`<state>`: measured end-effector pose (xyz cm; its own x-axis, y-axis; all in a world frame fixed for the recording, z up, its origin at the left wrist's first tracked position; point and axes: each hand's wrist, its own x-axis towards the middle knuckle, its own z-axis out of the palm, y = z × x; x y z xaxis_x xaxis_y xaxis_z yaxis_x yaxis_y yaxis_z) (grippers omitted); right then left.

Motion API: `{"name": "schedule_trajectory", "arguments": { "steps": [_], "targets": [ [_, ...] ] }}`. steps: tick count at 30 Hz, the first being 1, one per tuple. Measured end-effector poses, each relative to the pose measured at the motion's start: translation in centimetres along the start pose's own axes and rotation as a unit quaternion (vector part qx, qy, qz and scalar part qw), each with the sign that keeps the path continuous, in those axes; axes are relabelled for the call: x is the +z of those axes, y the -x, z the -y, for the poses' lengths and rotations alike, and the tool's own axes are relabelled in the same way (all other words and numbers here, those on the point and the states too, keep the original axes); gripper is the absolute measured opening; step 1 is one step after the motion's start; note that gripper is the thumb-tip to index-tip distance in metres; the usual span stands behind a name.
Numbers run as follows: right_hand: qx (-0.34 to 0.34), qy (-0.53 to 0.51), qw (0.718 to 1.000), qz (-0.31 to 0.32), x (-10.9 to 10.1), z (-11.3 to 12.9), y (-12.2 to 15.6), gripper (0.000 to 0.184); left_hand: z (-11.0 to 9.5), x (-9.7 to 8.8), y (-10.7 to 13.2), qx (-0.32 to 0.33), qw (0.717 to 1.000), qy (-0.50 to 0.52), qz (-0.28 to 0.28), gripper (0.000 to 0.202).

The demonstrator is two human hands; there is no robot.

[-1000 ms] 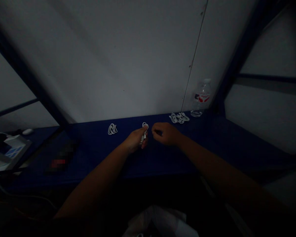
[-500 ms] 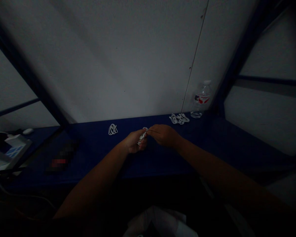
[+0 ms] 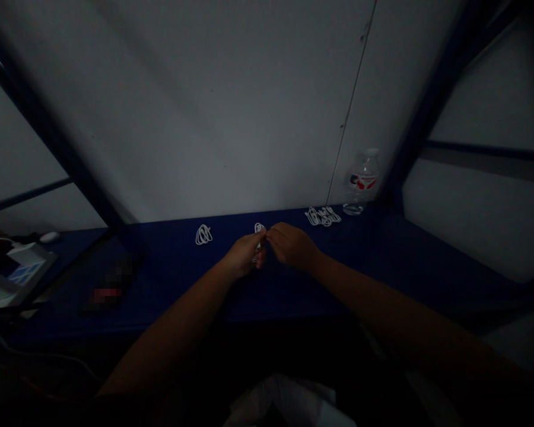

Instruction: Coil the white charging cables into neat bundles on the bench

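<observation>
The cable (image 3: 258, 227) I'm watching is a bundled white one, held over the middle of the table (image 3: 160, 264). Its long axis runs mostly away from me, leaning slightly right at the far end. A loop points toward the wall (image 3: 231, 118), and the near end shows between the fingers, angled back toward me; the middle is hidden.

The table is blue and set against the pale wall, which a dark seam (image 3: 359, 71) crosses on the right. My view is dim. Blue posts rise at the left (image 3: 57, 142) and right (image 3: 427, 107). On the table I see a loose coil (image 3: 203, 235) to the left of the hands, and a cluster of white coils (image 3: 324, 216) to the right, near the wall. A clear bottle (image 3: 362, 181) stands upright just beside that cluster. Far left there's a white box (image 3: 24, 270) with a blue patch, and nearer, a dark object (image 3: 109, 287) with red on it, too blurred to name.

The left hand (image 3: 244, 254) is closed around the cable, thumb on top. The right hand (image 3: 293, 244) has its fingers drawn together, tips right at the left thumb; I can't tell whether they pinch the cable.
</observation>
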<state>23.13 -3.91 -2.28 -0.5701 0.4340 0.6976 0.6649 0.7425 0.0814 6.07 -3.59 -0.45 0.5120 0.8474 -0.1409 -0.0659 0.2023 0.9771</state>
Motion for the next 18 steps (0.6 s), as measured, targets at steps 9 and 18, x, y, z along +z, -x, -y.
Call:
{"name": "schedule_trajectory", "arguments": {
  "steps": [9,18],
  "targets": [
    [0.254,-0.306,0.917,0.017,0.8,-0.5,0.0,0.02,0.1,-1.1,-0.1,0.197,0.9,-0.377,-0.093,0.033],
    [0.401,-0.638,0.655,0.056,1.2,-2.2,0.4,0.03,-0.6,-2.4,-0.9,0.37,0.806,-0.455,-0.08,0.018]
  ]
}}
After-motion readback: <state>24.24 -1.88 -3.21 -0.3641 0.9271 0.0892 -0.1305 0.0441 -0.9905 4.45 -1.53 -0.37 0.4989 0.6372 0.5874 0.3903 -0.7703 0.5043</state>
